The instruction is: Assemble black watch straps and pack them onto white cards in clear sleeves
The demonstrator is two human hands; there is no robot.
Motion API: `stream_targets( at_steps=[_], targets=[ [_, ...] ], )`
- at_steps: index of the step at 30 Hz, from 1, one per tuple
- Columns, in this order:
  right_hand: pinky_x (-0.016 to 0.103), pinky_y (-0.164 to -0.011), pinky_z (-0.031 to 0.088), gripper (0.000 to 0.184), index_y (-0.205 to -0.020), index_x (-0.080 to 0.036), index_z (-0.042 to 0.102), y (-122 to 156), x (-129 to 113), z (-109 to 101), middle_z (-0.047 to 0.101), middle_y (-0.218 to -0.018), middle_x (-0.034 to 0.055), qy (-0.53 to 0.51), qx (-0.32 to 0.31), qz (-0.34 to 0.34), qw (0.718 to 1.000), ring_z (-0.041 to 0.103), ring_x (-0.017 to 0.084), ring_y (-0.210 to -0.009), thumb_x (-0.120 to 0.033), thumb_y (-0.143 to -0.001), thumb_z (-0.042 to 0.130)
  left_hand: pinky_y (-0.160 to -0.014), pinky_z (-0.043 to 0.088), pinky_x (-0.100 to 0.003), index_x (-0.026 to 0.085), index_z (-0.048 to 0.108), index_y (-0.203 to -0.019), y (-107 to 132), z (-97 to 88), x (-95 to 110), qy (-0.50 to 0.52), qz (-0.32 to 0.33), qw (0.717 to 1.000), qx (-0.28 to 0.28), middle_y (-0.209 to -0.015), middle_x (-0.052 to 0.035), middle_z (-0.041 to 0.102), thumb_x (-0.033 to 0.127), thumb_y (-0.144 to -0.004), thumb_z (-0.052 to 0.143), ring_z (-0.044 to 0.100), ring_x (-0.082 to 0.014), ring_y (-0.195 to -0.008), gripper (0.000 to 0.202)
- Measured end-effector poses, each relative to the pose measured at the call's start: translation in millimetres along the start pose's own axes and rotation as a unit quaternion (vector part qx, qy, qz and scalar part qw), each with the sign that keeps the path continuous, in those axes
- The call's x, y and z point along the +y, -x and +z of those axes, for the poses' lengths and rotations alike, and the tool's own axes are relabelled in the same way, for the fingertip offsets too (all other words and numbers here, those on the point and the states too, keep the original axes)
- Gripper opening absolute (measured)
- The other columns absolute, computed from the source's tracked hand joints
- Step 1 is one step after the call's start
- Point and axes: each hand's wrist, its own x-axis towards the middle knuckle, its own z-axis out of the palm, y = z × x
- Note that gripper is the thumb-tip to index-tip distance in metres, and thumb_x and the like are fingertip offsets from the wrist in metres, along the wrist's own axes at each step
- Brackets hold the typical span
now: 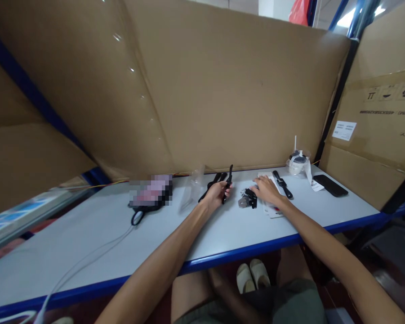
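My left hand is closed around a slim black strap-like piece, which stands up out of the fingers. Just behind it, more long black pieces lie on the table. My right hand has its fingers apart and reaches over a small pile of black and grey parts, with the fingertips at its edge. Under that hand are white printed papers. To its right rests a long black piece with a thicker middle.
A clear plastic bag lies left of my left hand. Farther left is a blurred-out device with a cable. A phone and a wrapped white cup-like object are at right. Cardboard walls in the blue-edged table.
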Motion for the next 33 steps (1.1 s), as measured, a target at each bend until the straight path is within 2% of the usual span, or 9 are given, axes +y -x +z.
stream_targets(
  at_steps=[3, 7, 9, 12, 19, 25, 30, 33],
  targets=[
    [0.038, -0.106, 0.039, 0.043, -0.115, -0.012, 0.076, 0.4, -2.3, 1.5, 0.069, -0.125, 0.0185, 0.018, -0.02, -0.009, 1.0, 0.054, 0.031, -0.126, -0.047, -0.105, 0.052, -0.041, 0.034, -0.014, 0.018, 0.048, -0.092, 4.1, 6.4, -0.6, 0.02, -0.022, 1.0, 0.007, -0.068, -0.0008, 0.059, 0.016, -0.097, 0.042, 0.045, -0.0061, -0.044, 0.008],
    [0.035, -0.102, 0.041, 0.032, -0.115, -0.015, 0.076, 0.2, -6.9, -1.5, 0.07, -0.123, 0.0158, 0.004, -0.024, 0.001, 1.0, 0.054, 0.029, -0.123, -0.039, -0.101, 0.06, -0.036, 0.023, -0.016, 0.016, 0.053, -0.098, 8.1, 13.7, -3.6, 0.022, 0.012, 1.0, 0.009, -0.065, -0.0009, 0.059, 0.018, -0.099, 0.042, 0.041, -0.0066, -0.041, 0.011],
    [0.034, -0.1, 0.041, 0.029, -0.114, -0.015, 0.076, -0.3, -8.1, -3.3, 0.071, -0.122, 0.0146, -0.012, -0.03, 0.011, 0.999, 0.055, 0.029, -0.123, -0.037, -0.1, 0.062, -0.035, 0.021, -0.017, 0.012, 0.056, -0.098, 8.8, 15.3, -4.1, 0.02, 0.003, 1.0, 0.014, -0.062, -0.0012, 0.058, 0.017, -0.1, 0.041, 0.04, -0.0064, -0.039, 0.016],
    [0.033, -0.098, 0.041, 0.024, -0.11, -0.016, 0.076, -1.3, -7.4, -3.2, 0.072, -0.121, 0.0134, -0.042, -0.033, 0.031, 0.998, 0.056, 0.028, -0.122, -0.034, -0.098, 0.066, -0.035, 0.025, -0.018, 0.011, 0.058, -0.095, 9.0, 16.1, -3.3, 0.03, -0.015, 0.999, 0.027, -0.062, -0.0013, 0.058, 0.016, -0.1, 0.041, 0.041, -0.0065, -0.039, 0.019],
    [0.033, -0.097, 0.04, 0.015, -0.104, -0.016, 0.078, -3.6, -4.0, 1.6, 0.074, -0.117, 0.013, -0.069, -0.028, 0.039, 0.996, 0.057, 0.028, -0.122, -0.024, -0.096, 0.068, -0.039, 0.04, -0.02, 0.016, 0.055, -0.093, 11.3, 19.8, -1.7, 0.029, -0.016, 0.999, 0.042, -0.062, -0.0017, 0.061, 0.021, -0.1, 0.042, 0.05, -0.0105, -0.041, 0.015],
    [0.035, -0.099, 0.04, 0.021, -0.11, -0.018, 0.079, -1.9, -6.3, 0.9, 0.073, -0.121, 0.0132, -0.056, -0.033, 0.023, 0.998, 0.055, 0.03, -0.123, -0.031, -0.097, 0.067, -0.034, 0.024, -0.016, 0.017, 0.053, -0.086, 14.8, 22.9, -3.5, 0.004, 0.013, 0.999, 0.032, -0.054, 0.0012, 0.055, 0.018, -0.1, 0.041, 0.039, -0.0072, -0.034, 0.018],
    [0.035, -0.099, 0.039, 0.016, -0.102, -0.018, 0.078, -2.7, -8.8, 3.0, 0.073, -0.119, 0.0116, -0.064, -0.039, 0.03, 0.997, 0.054, 0.029, -0.124, -0.019, -0.096, 0.063, -0.034, 0.022, -0.016, 0.016, 0.054, -0.085, 16.9, 24.4, -3.8, 0.0, 0.016, 1.0, 0.024, -0.053, 0.0006, 0.055, 0.017, -0.1, 0.041, 0.038, -0.007, -0.034, 0.019],
    [0.036, -0.099, 0.04, 0.02, -0.102, -0.016, 0.078, -3.1, -9.2, 5.6, 0.072, -0.121, 0.0147, -0.05, -0.036, 0.022, 0.998, 0.054, 0.03, -0.123, -0.016, -0.097, 0.058, -0.034, 0.019, -0.016, 0.014, 0.056, -0.087, 17.9, 25.0, -2.9, -0.001, 0.013, 1.0, 0.025, -0.052, 0.0005, 0.054, 0.018, -0.102, 0.039, 0.036, -0.0065, -0.034, 0.022]
  ],
)
